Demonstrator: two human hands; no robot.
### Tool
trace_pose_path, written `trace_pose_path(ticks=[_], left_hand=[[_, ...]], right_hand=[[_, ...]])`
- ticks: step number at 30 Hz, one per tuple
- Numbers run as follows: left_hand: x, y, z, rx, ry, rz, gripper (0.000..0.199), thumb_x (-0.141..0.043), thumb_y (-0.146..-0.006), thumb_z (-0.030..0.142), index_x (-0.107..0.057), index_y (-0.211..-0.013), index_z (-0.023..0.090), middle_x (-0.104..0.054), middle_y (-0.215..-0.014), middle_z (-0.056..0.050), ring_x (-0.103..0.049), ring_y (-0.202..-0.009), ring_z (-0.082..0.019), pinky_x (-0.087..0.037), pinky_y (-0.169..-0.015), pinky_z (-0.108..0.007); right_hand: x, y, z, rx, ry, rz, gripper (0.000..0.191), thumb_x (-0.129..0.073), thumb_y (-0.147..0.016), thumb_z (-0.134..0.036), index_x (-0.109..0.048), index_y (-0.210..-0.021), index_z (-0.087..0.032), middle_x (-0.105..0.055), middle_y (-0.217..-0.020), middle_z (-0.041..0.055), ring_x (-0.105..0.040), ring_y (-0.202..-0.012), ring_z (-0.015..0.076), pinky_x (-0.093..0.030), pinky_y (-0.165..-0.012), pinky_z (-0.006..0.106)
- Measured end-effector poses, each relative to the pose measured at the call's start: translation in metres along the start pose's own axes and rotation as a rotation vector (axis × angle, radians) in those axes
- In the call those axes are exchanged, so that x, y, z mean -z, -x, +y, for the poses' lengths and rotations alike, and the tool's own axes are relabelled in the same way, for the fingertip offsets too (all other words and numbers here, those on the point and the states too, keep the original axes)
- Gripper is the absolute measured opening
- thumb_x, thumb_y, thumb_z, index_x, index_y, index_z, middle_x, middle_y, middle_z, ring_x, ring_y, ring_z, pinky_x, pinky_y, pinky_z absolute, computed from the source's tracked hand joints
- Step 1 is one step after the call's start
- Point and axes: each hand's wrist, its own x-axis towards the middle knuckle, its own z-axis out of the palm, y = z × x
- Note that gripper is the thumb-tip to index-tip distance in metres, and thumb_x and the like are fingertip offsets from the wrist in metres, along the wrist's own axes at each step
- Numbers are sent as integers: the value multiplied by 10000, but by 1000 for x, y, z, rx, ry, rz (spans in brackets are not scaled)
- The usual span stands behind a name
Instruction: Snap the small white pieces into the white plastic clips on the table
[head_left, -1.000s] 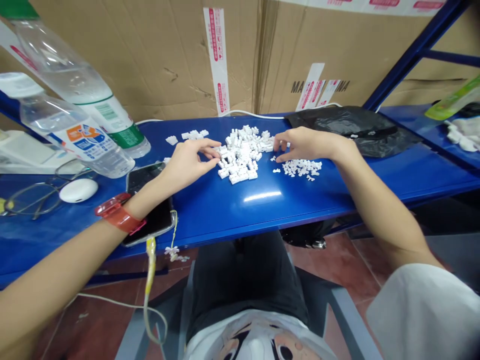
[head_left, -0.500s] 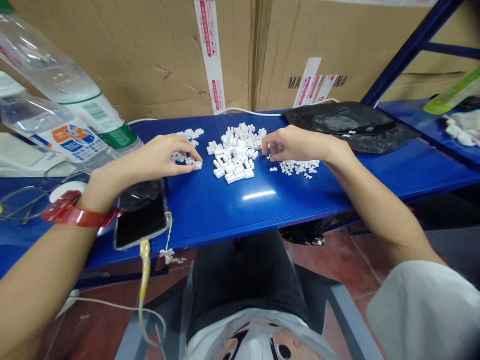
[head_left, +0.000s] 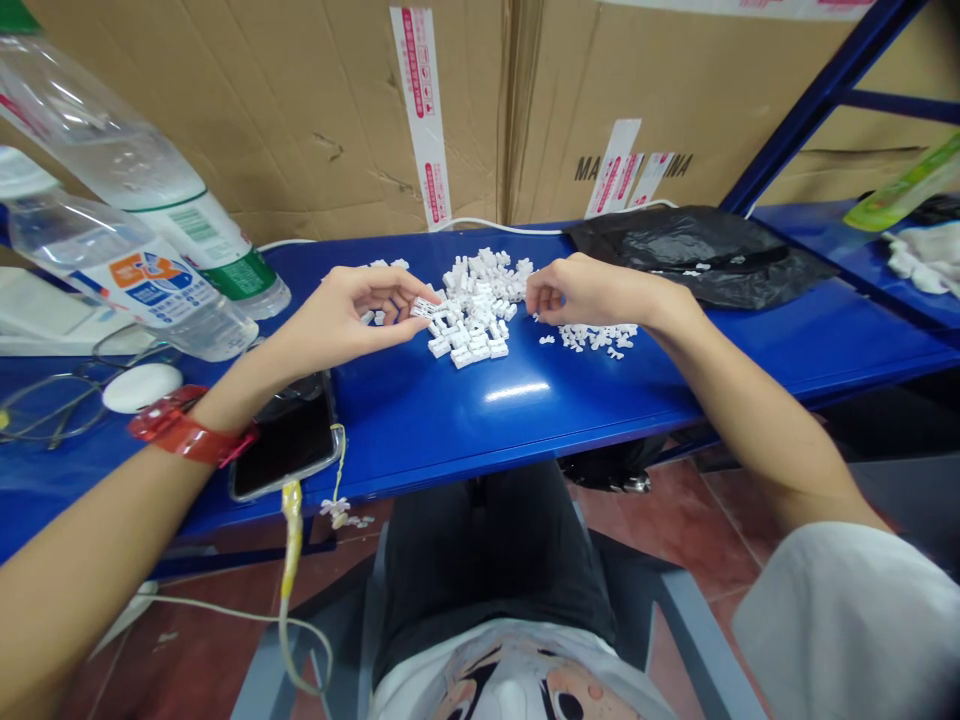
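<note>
Pinching a small white plastic block (head_left: 424,308), the left hand (head_left: 352,322) sits at the edge of a large heap of white blocks (head_left: 472,318) in the middle of the blue desk (head_left: 450,420). The right hand (head_left: 585,295), well apart from the left, curls just above a smaller pile of white bits (head_left: 596,338); whether it holds anything cannot be told. Both piles are sizable. Behind lies a black plastic bag (head_left: 697,250), with a few white bits on it; two clear plastic water bottles (head_left: 135,265) lie at the left.
</note>
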Motion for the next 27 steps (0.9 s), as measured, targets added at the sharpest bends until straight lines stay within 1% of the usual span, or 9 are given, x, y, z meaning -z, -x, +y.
trace_pose_path(ticks=[5,10,14,16,17,19,23,25,27], left_hand=[[-6,1,-2,3,46,19,217,-848,-841,333,-822,-1043,256,-802,-887,-18,-643,-737,-164,-576,-654,-331],[-9,2,3,-32,11,4,185,-817,-859,276,-830,-1037,228,-822,-929,-23,-657,-722,-149,-557,-635,-290],[-11,3,11,37,-2,-1,202,-800,-855,300,-838,-1034,213,-821,-944,-37,-623,-716,-144,-551,-663,-286],[-12,4,14,73,-10,23,210,-792,-860,298,-839,-1041,204,-812,-911,-41,-626,-729,-149,-546,-682,-288],[-13,4,14,77,-10,37,211,-798,-854,300,-841,-1036,204,-808,-890,-40,-628,-724,-150,-539,-673,-287],[-15,5,14,78,2,72,211,-823,-832,315,-846,-1016,214,-803,-863,-37,-638,-714,-157,-532,-654,-289],[-21,4,13,112,36,91,220,-840,-811,345,-847,-1001,235,-807,-868,-37,-699,-756,-181,-562,-690,-302],[-24,4,13,122,69,80,214,-844,-806,342,-836,-990,232,-811,-875,-40,-736,-792,-195,-586,-716,-305],[-27,3,13,129,115,76,203,-847,-798,335,-821,-966,224,-814,-875,-40,-761,-809,-203,-611,-744,-306]], right_hand=[[-4,-3,2,-46,-53,27,224,-763,-705,-16,-760,-798,-220,-746,-712,18,-677,-691,210,-505,-693,366],[-5,-3,0,-18,-61,52,197,-749,-713,-8,-749,-749,-202,-736,-687,21,-682,-688,210,-507,-707,371],[-3,-1,-1,46,35,24,148,-690,-787,-59,-747,-803,-195,-765,-772,28,-692,-720,198,-519,-712,358],[-2,-1,-5,82,39,80,111,-693,-823,-93,-743,-827,-192,-771,-807,32,-688,-741,192,-533,-734,361],[-2,0,-8,105,4,122,78,-707,-842,-121,-740,-841,-192,-771,-822,34,-685,-752,188,-544,-746,361],[-5,0,-18,164,-159,196,19,-745,-878,-206,-737,-880,-189,-775,-859,44,-682,-776,182,-572,-754,353],[-22,-3,-44,282,-551,282,184,-779,-908,-339,-737,-965,-168,-770,-888,63,-688,-800,178,-617,-745,334],[-33,-5,-54,317,-613,322,187,-771,-916,-333,-744,-981,-160,-766,-899,63,-694,-813,174,-620,-753,327],[-43,-7,-59,336,-601,370,161,-749,-930,-311,-751,-985,-159,-770,-937,68,-700,-843,175,-610,-743,319]])
